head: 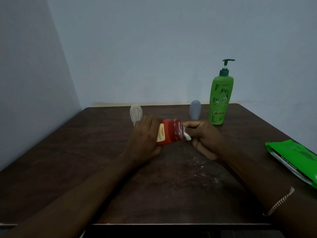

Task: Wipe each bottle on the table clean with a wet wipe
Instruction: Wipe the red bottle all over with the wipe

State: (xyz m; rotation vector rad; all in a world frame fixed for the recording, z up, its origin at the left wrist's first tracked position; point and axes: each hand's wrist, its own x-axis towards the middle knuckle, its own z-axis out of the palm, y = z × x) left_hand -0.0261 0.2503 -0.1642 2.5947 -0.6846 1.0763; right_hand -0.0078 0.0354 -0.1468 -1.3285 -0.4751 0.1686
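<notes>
Red bottle (169,132) held sideways just above the middle of the dark wooden table (85,143), a wet wipe (187,136) at its right end.

The left hand (145,136) curls its fingers round the glossy red plastic body with the cream label. The right hand (204,136) pinches the small crumpled white wipe against the bottle's end. Behind the hands stand two smooth oval shapes, one pale and translucent (136,112), one matt grey-blue (195,109); what they are I cannot tell. At upper right a tall green pump bottle (220,100) stands upright. A flat, shiny green wipe pack (295,160) lies at the right edge. White specks dust the tabletop.
</notes>
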